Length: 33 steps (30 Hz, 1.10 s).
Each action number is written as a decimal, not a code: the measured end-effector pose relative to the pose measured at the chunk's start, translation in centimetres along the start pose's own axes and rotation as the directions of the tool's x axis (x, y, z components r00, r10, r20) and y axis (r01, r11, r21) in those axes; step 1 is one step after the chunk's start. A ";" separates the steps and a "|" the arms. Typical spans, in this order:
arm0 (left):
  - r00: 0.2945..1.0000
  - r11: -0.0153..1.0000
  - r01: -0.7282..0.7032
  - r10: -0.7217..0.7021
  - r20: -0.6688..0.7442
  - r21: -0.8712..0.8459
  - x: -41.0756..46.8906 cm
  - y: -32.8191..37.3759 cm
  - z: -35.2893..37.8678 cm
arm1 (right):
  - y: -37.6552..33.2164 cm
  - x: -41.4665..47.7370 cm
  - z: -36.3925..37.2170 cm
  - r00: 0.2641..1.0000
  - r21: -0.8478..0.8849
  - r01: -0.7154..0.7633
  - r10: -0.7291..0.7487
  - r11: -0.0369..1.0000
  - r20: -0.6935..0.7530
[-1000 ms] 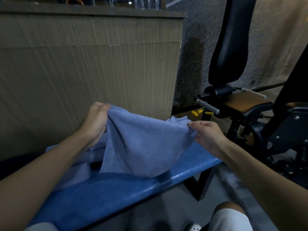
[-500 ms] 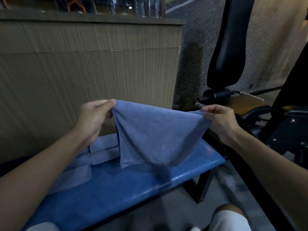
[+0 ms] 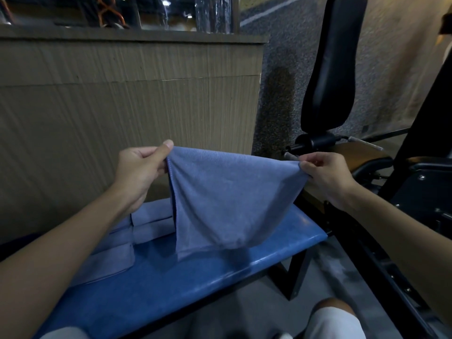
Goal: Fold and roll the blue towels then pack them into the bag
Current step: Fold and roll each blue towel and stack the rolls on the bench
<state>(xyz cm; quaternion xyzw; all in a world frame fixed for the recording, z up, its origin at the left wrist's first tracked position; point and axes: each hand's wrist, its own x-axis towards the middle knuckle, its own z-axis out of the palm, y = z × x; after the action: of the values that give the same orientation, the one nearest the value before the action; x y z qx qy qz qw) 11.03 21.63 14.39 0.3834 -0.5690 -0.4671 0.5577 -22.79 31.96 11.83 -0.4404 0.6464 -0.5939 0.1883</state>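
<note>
**Head view.** Nearest, a knee (image 3: 330, 311) in white shorts sits below the near edge of the blue padded desk (image 3: 171, 285). The desk's surface runs from lower left to a rounded right end. Bare padding lies open in front of and to the right of the hanging cloth.

Folded towels (image 3: 122, 241) lie stacked on the desk's left part, partly behind the left forearm and just beside the hanging cloth. Above the desk's middle the blue towel (image 3: 227, 199) is held in the air, doubled, its lower fold drooping to the padding. Whether it touches there cannot be told.

The left hand (image 3: 139, 172) forms a pinching grip, thumb over curled fingers, on the upper left corner. The right hand (image 3: 327, 177) pinches the upper right corner likewise.

Behind stands a wood-grain panel (image 3: 122, 94), close to the desk's far edge. A black padded machine (image 3: 330, 64) stands just beside the desk's right end, near the right hand.

Compared with half a second earlier, both hands are higher and wider apart, and the towel's top edge is drawn straighter. The towel's long axis runs left to right between the grips, nearly level. Its face is toward the camera and its sag points downward.
</note>
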 end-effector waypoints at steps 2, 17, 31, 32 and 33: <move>0.999 0.999 0.036 -0.036 -0.008 -0.024 -0.1 -0.1 0.1 | -0.1 -0.1 0.1 1.000 0.031 -0.018 0.018 0.999 -0.004; 0.993 0.998 -0.026 0.033 -0.118 0.061 -0.7 -1.3 0.7 | -1.0 -0.8 -1.7 0.999 -0.173 0.055 -0.054 0.983 0.009; 0.968 0.907 0.074 -0.165 0.187 0.414 0.3 -1.7 0.5 | -0.5 -1.0 -2.9 0.986 -0.408 0.087 -0.019 0.909 0.167; 0.966 0.886 0.083 -0.185 0.182 0.456 0.6 -1.8 0.6 | -0.4 -0.8 -2.7 0.989 -0.368 0.055 0.000 0.928 0.147; 0.964 0.876 0.104 -0.205 0.169 0.471 1.0 -2.0 0.7 | -0.2 -0.5 -2.5 0.991 -0.319 0.018 0.025 0.948 0.131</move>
<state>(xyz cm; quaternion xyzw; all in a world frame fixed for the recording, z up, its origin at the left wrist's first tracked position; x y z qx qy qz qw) 10.10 20.18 12.79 0.4960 -0.6869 -0.4013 0.3480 -24.39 33.89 12.48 -0.5025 0.7209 -0.4502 0.1584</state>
